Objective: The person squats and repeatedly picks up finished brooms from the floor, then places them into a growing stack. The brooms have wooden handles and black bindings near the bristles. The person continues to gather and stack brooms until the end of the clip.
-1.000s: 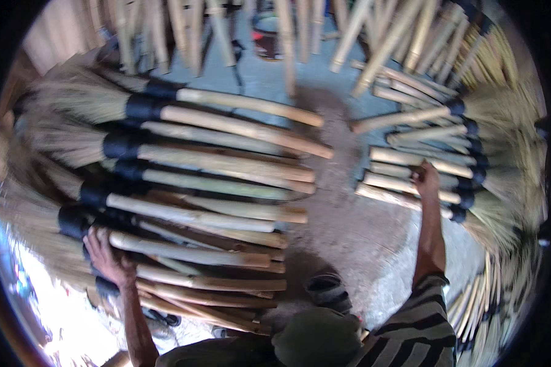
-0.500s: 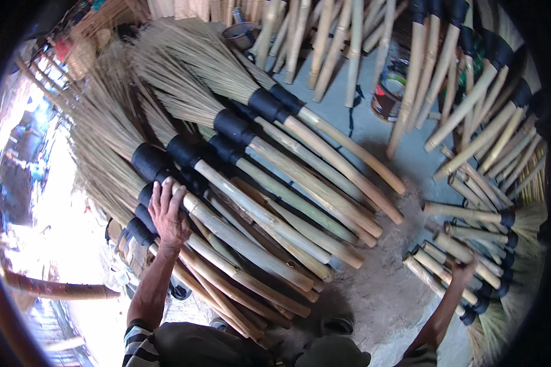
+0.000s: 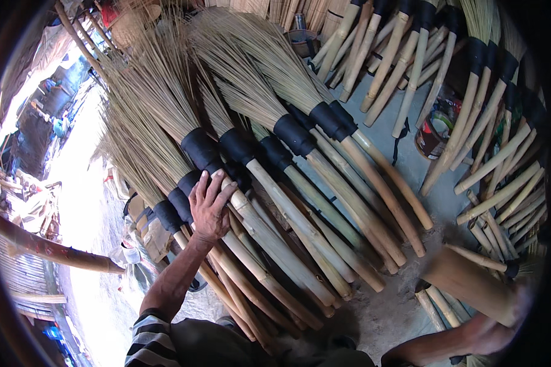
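Note:
A row of brooms with pale straw bristles, black wrapped bands and bamboo handles lies slanting across the middle. My left hand rests on one of these handles just below its black band, fingers spread over it, open. At the lower right, my right hand is closed round a thick bamboo broom handle, which is smeared by motion. The rest of that broom is hidden at the dark rim. Under it, the ends of other bamboo handles show on the floor.
More brooms lie in a curve along the top and right. Among them stands a round tub with things in it. A bucket is at the back. A thick bamboo pole juts in from the left.
My right hand has lifted a broom from the lower-right pile and moved right with it. My left hand stays on the row. The whole view has shifted, so the row appears farther right.

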Motion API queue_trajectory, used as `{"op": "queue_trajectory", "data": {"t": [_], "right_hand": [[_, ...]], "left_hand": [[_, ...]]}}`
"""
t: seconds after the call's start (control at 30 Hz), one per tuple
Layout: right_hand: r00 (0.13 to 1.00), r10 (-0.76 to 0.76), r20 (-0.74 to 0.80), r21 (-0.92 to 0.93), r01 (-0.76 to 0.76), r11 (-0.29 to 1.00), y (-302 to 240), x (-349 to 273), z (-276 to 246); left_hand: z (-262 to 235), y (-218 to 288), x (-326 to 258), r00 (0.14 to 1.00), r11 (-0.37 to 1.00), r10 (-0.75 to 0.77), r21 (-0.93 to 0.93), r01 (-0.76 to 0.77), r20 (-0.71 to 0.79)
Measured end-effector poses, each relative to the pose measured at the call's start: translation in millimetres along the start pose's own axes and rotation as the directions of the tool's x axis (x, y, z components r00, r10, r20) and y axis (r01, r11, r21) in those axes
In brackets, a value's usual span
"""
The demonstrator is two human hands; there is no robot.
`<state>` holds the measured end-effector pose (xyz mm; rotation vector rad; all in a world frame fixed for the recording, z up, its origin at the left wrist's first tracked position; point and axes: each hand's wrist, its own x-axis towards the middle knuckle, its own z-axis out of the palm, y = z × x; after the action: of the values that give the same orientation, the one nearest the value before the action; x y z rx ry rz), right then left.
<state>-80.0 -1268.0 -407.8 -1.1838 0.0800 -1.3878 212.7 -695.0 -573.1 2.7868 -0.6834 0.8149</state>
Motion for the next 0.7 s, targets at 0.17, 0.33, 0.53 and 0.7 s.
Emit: {"op": "queue_trajectory", "data": {"t": [0.17, 0.33, 0.53, 0.7], "right_hand": [[0.872, 0.480, 0.093, -0.068, -0.476, 0.877, 82, -77, 61], [0.893, 0.415, 0.173, -0.537, -0.267, 0.800, 171, -81, 67], [0.627, 0.386, 0.677, -0.695, 0.373, 0.615, 299, -113, 76], [0.511, 0.503, 0.697, -0.716, 0.531, 0.453, 336, -161, 87]], "left_hand": [[1, -4, -3, 1.000, 0.999, -0.012, -0.040, 0.012, 0.004], [1, -5, -4, 0.999, 0.999, -0.027, -0.047, 0.027, 0.017], [1, -5, -1, 1.000, 0.999, -0.007, -0.049, 0.006, -0.023], [1, -4, -1, 1.000, 1.000, -0.019, -0.023, 0.019, 0.005]]}}
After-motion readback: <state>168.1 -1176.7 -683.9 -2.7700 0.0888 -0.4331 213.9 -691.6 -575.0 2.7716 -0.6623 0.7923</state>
